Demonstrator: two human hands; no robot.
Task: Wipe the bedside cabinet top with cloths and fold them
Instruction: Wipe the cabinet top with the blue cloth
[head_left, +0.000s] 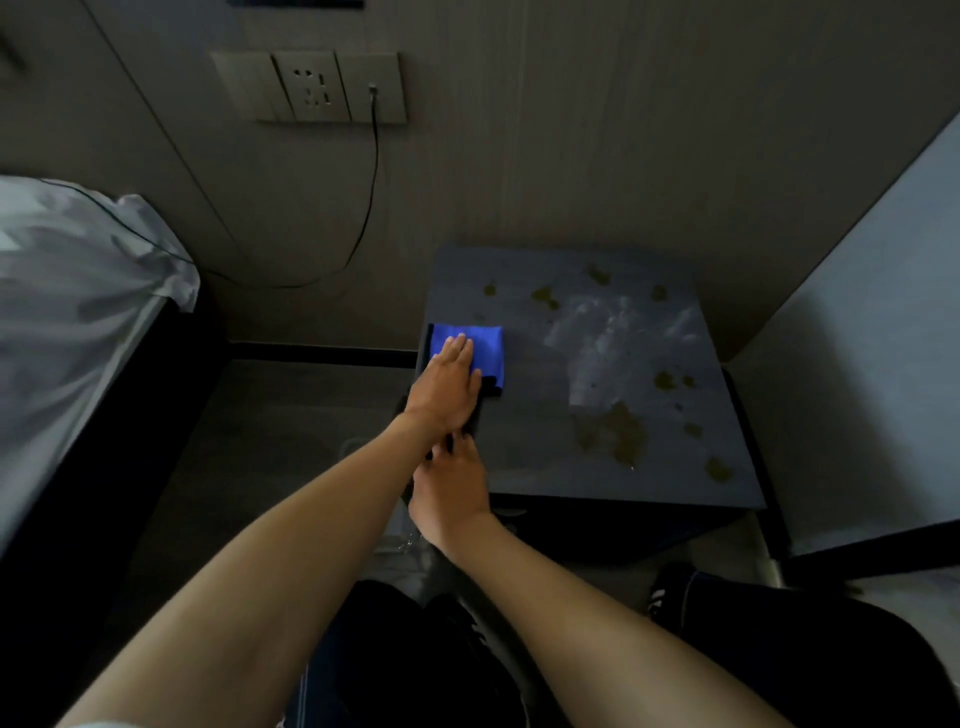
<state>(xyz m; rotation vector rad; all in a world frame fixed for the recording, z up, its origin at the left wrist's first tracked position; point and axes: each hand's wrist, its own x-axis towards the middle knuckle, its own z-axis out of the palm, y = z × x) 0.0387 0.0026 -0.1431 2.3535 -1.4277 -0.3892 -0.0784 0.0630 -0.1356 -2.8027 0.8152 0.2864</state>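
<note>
left fingers: straight, held close together, lying flat on the folded bright-blue cloth (475, 353); nothing pinched
right fingers: cannot tell if they pinch anything; tips sit under the left wrist against something dark at the near left edge (maybe a second, dark cloth, too dim to say)
left hand (448, 387): palm down, pressing the cloth, arm reaching in from near left
right hand (451, 491): just near of the left hand, at the cabinet's near left edge
cloth location: far left part of the dark grey bedside cabinet top (519, 441); dark strip showing at its near edge
handling: looks light, soft, limp, likely to bunch if pushed from one edge. Flat palm for wiping; take opposite corners to fold
still to clean: yellowish-brown blotches (621, 431) and a pale smear (618, 332), centre to right
hidden: cabinet front in shadow; black cable (371, 208) from the wall socket plate (311, 85) runs behind the grey bedding (78, 291)
</note>
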